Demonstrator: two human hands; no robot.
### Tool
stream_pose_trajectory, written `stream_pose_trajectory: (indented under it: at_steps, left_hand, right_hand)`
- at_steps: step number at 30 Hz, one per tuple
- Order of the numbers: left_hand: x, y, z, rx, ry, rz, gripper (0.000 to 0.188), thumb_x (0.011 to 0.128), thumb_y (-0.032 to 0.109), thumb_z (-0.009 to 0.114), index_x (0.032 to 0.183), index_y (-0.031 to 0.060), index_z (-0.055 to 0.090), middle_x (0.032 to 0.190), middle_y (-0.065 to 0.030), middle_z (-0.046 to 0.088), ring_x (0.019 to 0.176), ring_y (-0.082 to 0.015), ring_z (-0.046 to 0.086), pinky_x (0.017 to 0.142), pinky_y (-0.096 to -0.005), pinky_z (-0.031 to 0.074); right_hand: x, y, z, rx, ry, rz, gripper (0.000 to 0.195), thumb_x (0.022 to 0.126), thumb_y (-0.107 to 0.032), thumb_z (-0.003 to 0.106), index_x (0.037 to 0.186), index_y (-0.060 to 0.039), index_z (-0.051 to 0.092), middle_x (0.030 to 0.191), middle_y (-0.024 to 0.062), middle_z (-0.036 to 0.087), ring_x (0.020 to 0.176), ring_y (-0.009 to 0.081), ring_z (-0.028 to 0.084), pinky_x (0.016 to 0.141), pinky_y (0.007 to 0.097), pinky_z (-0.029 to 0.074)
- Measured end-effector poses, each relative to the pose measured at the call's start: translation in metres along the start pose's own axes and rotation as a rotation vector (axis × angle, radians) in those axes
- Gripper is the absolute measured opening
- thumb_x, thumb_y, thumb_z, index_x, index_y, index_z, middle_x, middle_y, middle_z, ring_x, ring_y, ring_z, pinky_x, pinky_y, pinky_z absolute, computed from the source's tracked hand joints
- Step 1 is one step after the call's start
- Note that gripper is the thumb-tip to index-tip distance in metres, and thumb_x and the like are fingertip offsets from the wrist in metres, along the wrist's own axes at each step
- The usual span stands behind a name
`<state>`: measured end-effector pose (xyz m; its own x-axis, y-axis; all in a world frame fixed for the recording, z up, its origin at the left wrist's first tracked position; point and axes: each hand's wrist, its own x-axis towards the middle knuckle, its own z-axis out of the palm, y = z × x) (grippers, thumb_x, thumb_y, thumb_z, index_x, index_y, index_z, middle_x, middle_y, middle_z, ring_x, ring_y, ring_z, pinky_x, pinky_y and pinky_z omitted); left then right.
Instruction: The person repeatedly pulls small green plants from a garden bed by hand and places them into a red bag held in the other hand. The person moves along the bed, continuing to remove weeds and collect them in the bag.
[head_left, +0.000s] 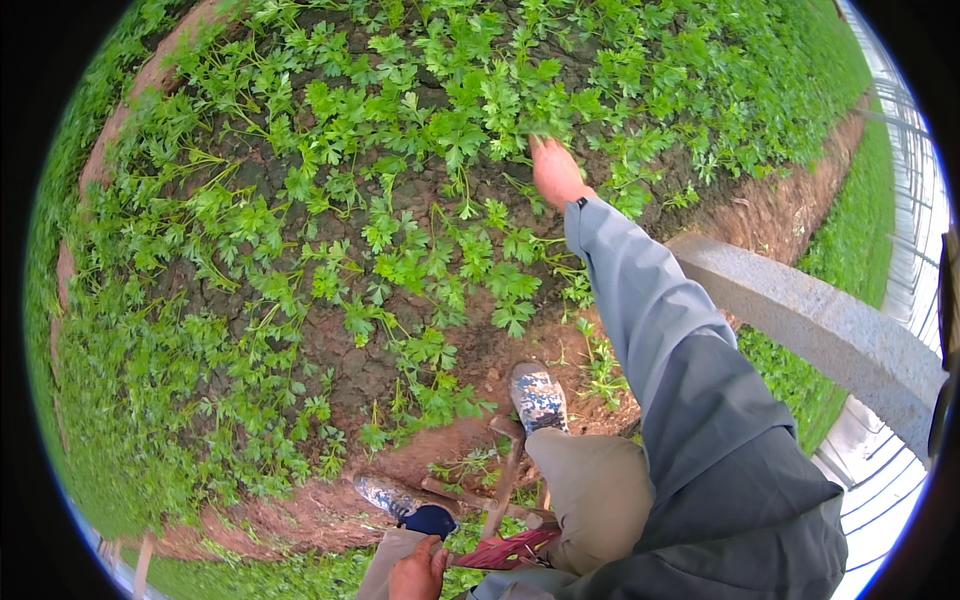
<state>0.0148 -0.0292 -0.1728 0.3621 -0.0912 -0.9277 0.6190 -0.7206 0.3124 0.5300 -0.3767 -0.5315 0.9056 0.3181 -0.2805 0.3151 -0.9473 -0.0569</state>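
Note:
My right hand (556, 172) reaches into a bed of green leafy plants (457, 135) that look like celery or parsley. Its fingertips are hidden by blurred leaves, so whether it grips a stem cannot be told. Down at the bottom, my left hand (418, 574) rests near my knee with its fingers curled, and what is inside it does not show clearly. Beside that hand lies a bundle of red strips (510, 549), on or near a wooden frame (506, 480) between my legs.
Patterned shoes (540, 397) stand at the bed's soil edge, with loose plants (600, 364) lying near one. A concrete post (810, 322) slants beside my right arm. Bare soil ridges (780, 210) border the bed, and a greenhouse-like ribbed structure (911, 165) stands at the far right.

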Motion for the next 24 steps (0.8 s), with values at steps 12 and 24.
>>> stream_pose_trajectory:
  at_steps: [12,24]
  left_hand:
    - [0.005,-0.010,-0.001,-0.021,-0.100,-0.006,0.052,0.094,0.014,0.059,0.146,0.0131,0.050,0.121,-0.0249,0.067,0.099,-0.0453,0.068,0.080,-0.0512,0.054]
    - [0.008,0.009,-0.012,-0.014,-0.109,-0.036,0.050,0.096,0.013,0.057,0.146,0.0141,0.050,0.109,-0.0282,0.069,0.097,-0.0459,0.068,0.078,-0.0520,0.053]
  right_hand:
    - [0.020,-0.023,0.004,-0.242,-0.175,-0.177,0.025,0.092,-0.014,0.057,0.109,-0.0070,0.074,0.113,0.0123,0.074,0.116,0.0304,0.066,0.097,0.0447,0.050]
    - [-0.031,0.021,0.043,0.345,0.168,-0.057,0.024,0.092,-0.009,0.056,0.109,-0.0034,0.072,0.138,0.0247,0.059,0.132,0.0363,0.056,0.111,0.0412,0.044]
